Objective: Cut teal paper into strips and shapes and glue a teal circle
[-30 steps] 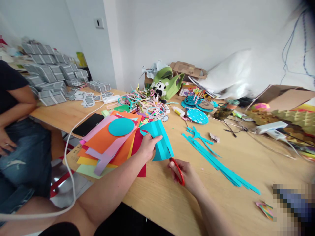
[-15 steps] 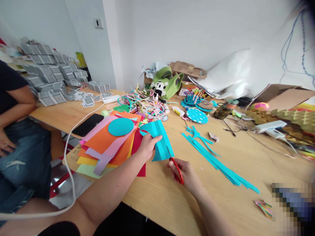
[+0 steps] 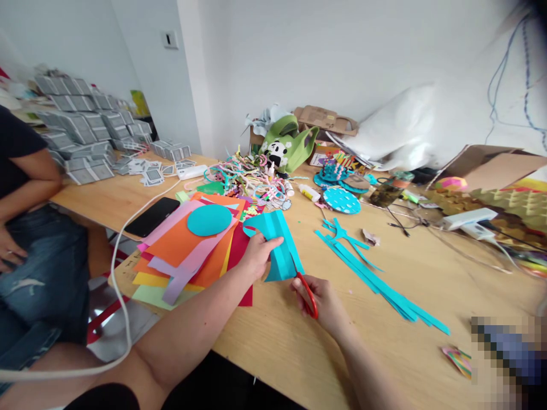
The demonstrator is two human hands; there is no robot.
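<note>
My left hand (image 3: pixel 258 254) pinches a creased sheet of turquoise paper (image 3: pixel 280 259), thumb on top, just above the table. My right hand (image 3: pixel 320 302) is closed round the red handles of a pair of scissors (image 3: pixel 308 297). The blades sit at the sheet's lower right edge, by a long cut that leaves a narrow strip along that side. Several cut turquoise strips (image 3: pixel 384 293) lie in a bundle to the right. A turquoise paper circle (image 3: pixel 209 220) rests on a pile of coloured paper (image 3: pixel 171 245) left of my left hand.
A black phone (image 3: pixel 154 217) and a white cable (image 3: pixel 122 273) lie at the left. Behind are a heap of colourful craft pieces (image 3: pixel 252 179), a green panda bag (image 3: pixel 290 145) and a glue bottle (image 3: pixel 309 193). Another person (image 3: pixel 29 228) sits at the far left.
Almost nothing differs. The sheet and both hands have shifted very slightly, with the scissors still at the sheet's lower right edge.
</note>
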